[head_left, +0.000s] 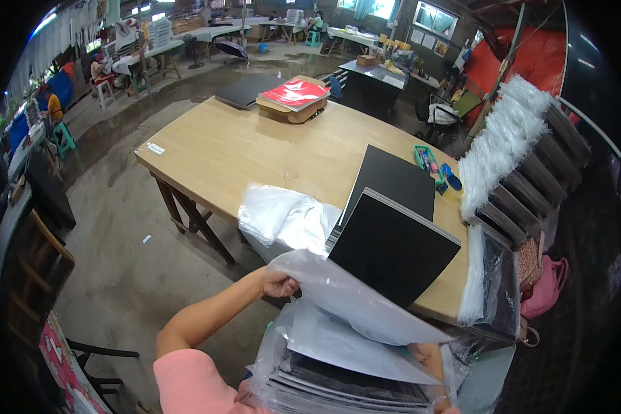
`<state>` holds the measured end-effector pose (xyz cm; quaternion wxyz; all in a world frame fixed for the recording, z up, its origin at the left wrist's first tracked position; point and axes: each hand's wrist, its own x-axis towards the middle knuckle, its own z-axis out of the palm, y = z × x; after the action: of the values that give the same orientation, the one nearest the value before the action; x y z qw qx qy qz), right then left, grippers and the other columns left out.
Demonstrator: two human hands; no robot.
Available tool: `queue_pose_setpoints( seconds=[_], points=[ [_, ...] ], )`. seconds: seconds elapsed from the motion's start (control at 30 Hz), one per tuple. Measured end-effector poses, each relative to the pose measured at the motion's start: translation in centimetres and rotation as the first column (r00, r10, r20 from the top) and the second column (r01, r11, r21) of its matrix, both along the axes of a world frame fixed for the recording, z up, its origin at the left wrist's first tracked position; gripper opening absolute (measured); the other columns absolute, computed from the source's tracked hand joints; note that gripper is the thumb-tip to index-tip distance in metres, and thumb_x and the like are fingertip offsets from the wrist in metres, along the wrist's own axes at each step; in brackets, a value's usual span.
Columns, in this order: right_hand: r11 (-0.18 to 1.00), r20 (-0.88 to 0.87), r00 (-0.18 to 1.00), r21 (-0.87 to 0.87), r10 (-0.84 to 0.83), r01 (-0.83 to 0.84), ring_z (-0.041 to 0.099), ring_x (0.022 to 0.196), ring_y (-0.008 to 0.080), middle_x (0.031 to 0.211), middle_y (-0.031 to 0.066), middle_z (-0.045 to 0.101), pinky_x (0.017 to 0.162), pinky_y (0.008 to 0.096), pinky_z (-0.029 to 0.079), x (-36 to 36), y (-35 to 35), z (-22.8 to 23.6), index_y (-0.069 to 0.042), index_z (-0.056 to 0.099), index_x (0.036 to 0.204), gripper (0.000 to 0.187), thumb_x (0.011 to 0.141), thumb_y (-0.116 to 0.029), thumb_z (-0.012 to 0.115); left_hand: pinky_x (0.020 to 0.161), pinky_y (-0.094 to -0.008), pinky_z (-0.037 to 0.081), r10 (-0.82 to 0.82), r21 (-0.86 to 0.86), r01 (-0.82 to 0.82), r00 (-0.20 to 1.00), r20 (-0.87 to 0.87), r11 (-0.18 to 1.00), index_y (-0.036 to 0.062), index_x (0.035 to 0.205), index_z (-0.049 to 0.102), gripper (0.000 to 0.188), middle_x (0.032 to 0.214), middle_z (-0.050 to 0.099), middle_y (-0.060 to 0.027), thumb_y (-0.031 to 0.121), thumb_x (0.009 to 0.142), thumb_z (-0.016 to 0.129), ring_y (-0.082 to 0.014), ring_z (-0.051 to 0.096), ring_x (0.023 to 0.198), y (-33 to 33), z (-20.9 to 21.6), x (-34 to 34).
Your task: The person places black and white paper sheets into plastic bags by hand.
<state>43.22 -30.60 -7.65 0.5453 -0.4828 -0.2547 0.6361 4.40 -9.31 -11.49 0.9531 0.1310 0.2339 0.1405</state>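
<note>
By the near side of the table [214, 145], a translucent plastic sleeve [352, 297] was pinched at one end by the left hand [279, 283], the partly hidden right hand's [429, 359] grip could not be told, and creasing might have been caused by uneven pulling.

A red packet [294, 92] tops a brown cardboard box [310, 113]
</note>
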Motion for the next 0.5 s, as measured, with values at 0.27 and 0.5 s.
queue_pose_setpoints(
  seconds=[0.27,0.5],
  points=[
    [0.960,0.347,0.926,-0.274,0.150,-0.053,0.062,0.069,0.0153,0.079,0.0094,0.064,0.062,0.0256,0.049,1.8,0.1,-8.3,0.002,0.055,0.096,0.033,0.069,-0.001,0.074,0.047,-0.0218,0.045,-0.116,0.032,0.132,0.943,-0.311,0.991,0.0072,0.083,0.059,0.021,0.066,0.056,0.0022,0.026,0.091,0.060,-0.0070,0.051,0.052,-0.1,-11.4,0.4],
    [0.952,0.504,0.864,-0.259,-0.008,0.160,0.062,0.074,0.0197,0.080,0.0119,0.062,0.069,0.0294,0.049,1.8,1.1,-15.1,0.005,0.053,0.095,0.039,0.063,-0.002,0.074,0.045,-0.0253,0.041,0.173,0.330,0.076,0.730,-0.661,0.941,0.0065,0.079,0.060,0.023,0.062,0.055,0.0010,0.027,0.085,0.068,-0.0091,0.048,0.049,-2.9,-16.3,1.4]
  ],
)
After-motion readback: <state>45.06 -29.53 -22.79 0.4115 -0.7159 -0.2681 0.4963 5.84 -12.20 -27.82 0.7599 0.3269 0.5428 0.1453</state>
